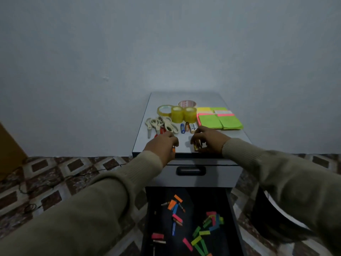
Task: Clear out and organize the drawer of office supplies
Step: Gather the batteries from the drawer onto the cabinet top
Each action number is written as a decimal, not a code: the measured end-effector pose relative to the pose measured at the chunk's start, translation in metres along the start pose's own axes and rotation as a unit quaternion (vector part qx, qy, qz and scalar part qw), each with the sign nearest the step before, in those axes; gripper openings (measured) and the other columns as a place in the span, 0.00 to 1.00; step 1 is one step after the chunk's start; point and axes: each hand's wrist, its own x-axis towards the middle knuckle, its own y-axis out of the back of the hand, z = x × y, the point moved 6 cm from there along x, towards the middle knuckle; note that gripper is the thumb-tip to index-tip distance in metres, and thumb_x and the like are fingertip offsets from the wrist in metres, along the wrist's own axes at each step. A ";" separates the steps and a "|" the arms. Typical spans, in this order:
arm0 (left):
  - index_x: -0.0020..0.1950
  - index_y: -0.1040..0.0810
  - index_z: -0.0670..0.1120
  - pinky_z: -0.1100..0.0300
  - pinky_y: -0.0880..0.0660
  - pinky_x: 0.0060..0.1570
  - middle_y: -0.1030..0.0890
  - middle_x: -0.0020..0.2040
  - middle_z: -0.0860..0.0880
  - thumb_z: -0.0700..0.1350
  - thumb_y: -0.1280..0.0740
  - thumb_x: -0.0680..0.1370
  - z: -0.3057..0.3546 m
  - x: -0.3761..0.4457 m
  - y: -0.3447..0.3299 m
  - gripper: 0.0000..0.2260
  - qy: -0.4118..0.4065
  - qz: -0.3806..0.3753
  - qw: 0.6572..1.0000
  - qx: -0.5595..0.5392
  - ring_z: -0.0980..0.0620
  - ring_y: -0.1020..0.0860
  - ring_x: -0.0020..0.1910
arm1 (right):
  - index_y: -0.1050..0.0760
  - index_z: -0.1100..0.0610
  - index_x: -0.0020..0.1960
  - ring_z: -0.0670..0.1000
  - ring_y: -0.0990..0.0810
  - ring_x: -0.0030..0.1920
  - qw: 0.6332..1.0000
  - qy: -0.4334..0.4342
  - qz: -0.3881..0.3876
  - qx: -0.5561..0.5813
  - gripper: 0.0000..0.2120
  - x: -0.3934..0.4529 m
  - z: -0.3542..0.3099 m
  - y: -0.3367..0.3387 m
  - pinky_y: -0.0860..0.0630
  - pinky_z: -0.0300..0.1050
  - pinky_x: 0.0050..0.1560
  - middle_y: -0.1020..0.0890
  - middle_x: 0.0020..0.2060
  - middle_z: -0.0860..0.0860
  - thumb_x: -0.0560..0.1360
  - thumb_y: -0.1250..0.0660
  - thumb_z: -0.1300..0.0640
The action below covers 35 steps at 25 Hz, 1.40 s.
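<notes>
I see both hands on the near edge of the grey cabinet top [236,134], just above the middle of the frame. My left hand [163,144] is curled, and something small and orange [173,149] shows at its fingertips — I cannot tell what it is. My right hand [208,140] has its fingers curled round a gold-coloured battery [197,145] that rests on the cabinet top.

Just beyond the hands, toward the centre of the frame, three more batteries [187,127] lie side by side. To their left are pale-handled scissors [160,124], overlapping one another, with a red item partly hidden under my left hand. Behind them stand yellowish tape rolls [177,113], and one brownish roll [187,104] sits further back. Stacks of neon green, yellow and pink sticky notes [219,118] fill the right of the cabinet top.

At the lower centre of the frame the open drawer [234,215] shows its dark bottom, strewn with small coloured paper slips [200,235] and a few clips — loose, not sorted. Above it is a closed drawer front with a black handle [191,170]. Patterned floor tiles [55,178] lie to the lower left.
</notes>
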 end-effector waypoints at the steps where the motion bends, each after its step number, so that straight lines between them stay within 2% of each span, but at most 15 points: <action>1: 0.61 0.25 0.47 0.54 0.27 0.57 0.29 0.63 0.50 0.41 0.36 0.77 -0.002 0.005 0.004 0.13 0.001 0.003 1.000 0.000 0.49 0.28 0.59 | 0.27 0.54 0.63 0.55 0.27 0.60 1.000 -0.007 0.003 -0.001 0.20 0.011 0.002 0.003 0.30 0.45 0.61 0.32 0.64 0.54 0.72 0.31 0.59; 7: 0.62 0.26 0.48 0.57 0.28 0.56 0.29 0.64 0.51 0.42 0.35 0.76 -0.026 0.033 0.012 0.14 0.015 0.013 1.000 0.000 0.50 0.28 0.60 | 0.26 0.56 0.64 0.57 0.27 0.60 1.000 -0.018 0.016 -0.012 0.20 0.078 0.018 0.012 0.31 0.46 0.60 0.29 0.62 0.57 0.72 0.32 0.60; 14: 0.59 0.24 0.46 0.62 0.31 0.52 0.28 0.62 0.49 0.42 0.35 0.75 -0.050 0.051 0.004 0.12 0.023 0.009 1.000 -0.008 0.50 0.28 0.59 | 0.30 0.52 0.68 0.56 0.30 0.65 0.998 -0.044 0.042 0.004 0.24 0.112 0.027 0.000 0.32 0.46 0.64 0.31 0.68 0.54 0.73 0.31 0.57; 19: 0.59 0.24 0.46 0.57 0.31 0.59 0.29 0.63 0.48 0.42 0.34 0.75 -0.043 0.064 0.005 0.13 0.033 0.015 0.999 -0.008 0.48 0.29 0.60 | 0.28 0.54 0.66 0.58 0.26 0.60 0.992 -0.068 0.089 0.058 0.23 0.103 0.038 0.004 0.29 0.44 0.57 0.29 0.65 0.55 0.72 0.31 0.60; 21: 0.60 0.25 0.46 0.55 0.31 0.60 0.28 0.62 0.48 0.42 0.35 0.76 -0.035 0.073 0.003 0.13 0.032 0.014 0.999 -0.015 0.47 0.29 0.60 | 0.27 0.55 0.65 0.58 0.26 0.60 0.991 -0.070 0.097 0.061 0.22 0.095 0.046 0.007 0.29 0.45 0.57 0.29 0.64 0.55 0.71 0.30 0.60; 26: 0.60 0.27 0.47 0.55 0.27 0.52 0.26 0.59 0.45 0.42 0.32 0.74 -0.010 0.113 -0.005 0.15 0.021 0.014 0.999 -0.033 0.46 0.26 0.56 | 0.28 0.56 0.64 0.56 0.26 0.57 0.990 -0.072 0.104 0.060 0.22 0.067 0.066 0.006 0.29 0.47 0.57 0.28 0.62 0.55 0.71 0.30 0.59; 30: 0.60 0.29 0.45 0.57 0.27 0.45 0.23 0.56 0.43 0.40 0.31 0.72 -0.002 0.139 -0.016 0.17 0.044 0.003 0.997 -0.062 0.44 0.23 0.52 | 0.27 0.55 0.63 0.54 0.26 0.57 0.990 -0.063 0.112 0.061 0.18 0.050 0.074 0.001 0.29 0.45 0.55 0.27 0.61 0.54 0.73 0.32 0.58; 33: 0.60 0.28 0.46 0.58 0.27 0.47 0.22 0.56 0.44 0.41 0.30 0.72 -0.005 0.150 -0.024 0.18 0.064 -0.002 0.996 -0.055 0.45 0.23 0.53 | 0.27 0.55 0.63 0.53 0.26 0.58 0.991 -0.050 0.110 0.057 0.18 0.044 0.078 0.000 0.29 0.43 0.57 0.27 0.61 0.54 0.74 0.32 0.58; 35: 0.62 0.28 0.49 0.57 0.27 0.51 0.23 0.59 0.47 0.43 0.29 0.71 -0.007 0.152 -0.027 0.20 0.071 -0.001 0.997 -0.027 0.46 0.24 0.55 | 0.27 0.55 0.64 0.53 0.26 0.59 0.991 -0.047 0.111 0.059 0.19 0.042 0.079 0.001 0.29 0.43 0.57 0.27 0.61 0.54 0.73 0.32 0.58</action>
